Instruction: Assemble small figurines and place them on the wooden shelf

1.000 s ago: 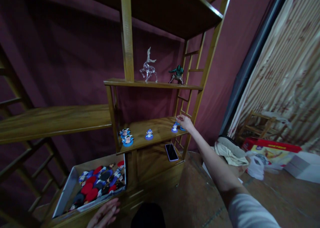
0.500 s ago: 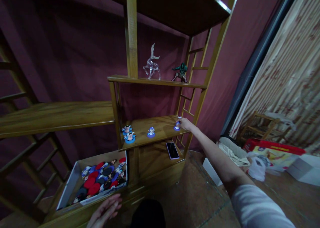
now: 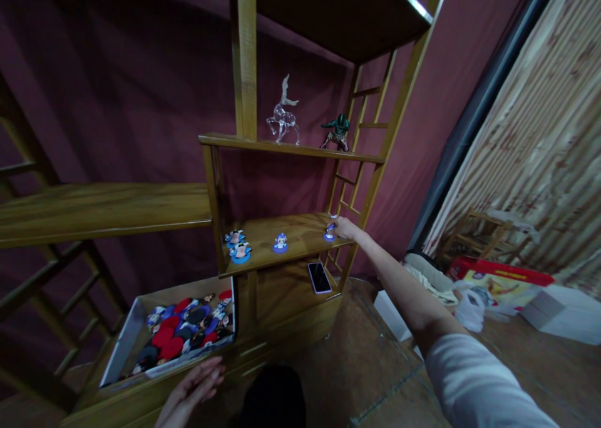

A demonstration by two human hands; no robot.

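At the right end of the lower shelf (image 3: 263, 228), my right hand (image 3: 346, 228) has its fingers closed at a small purple figurine (image 3: 329, 233) standing on a round base. Part of a second light-coloured figurine (image 3: 333, 217) peeks out behind those fingers. Mid-shelf stands another purple figurine (image 3: 280, 243), upright and untouched. Two blue-based figurines (image 3: 240, 253) sit close together at the shelf's left end. Low in the view, my left hand (image 3: 200, 381) is empty with its fingers stretched out, just in front of a white box (image 3: 117, 346) full of red, blue and black figurines.
A phone (image 3: 320, 278) lies on the level below the figurines. On the shelf above stand a clear deer ornament (image 3: 283, 118) and a dark green action figure (image 3: 337, 131). Wooden uprights (image 3: 380, 165) flank the right side. Boxes and a plastic bag (image 3: 471, 310) are on the floor.
The view has shifted slightly. My right hand's fingers have moved a little off the top of the purple figurine, so more of it shows. My left hand stays beside the box.
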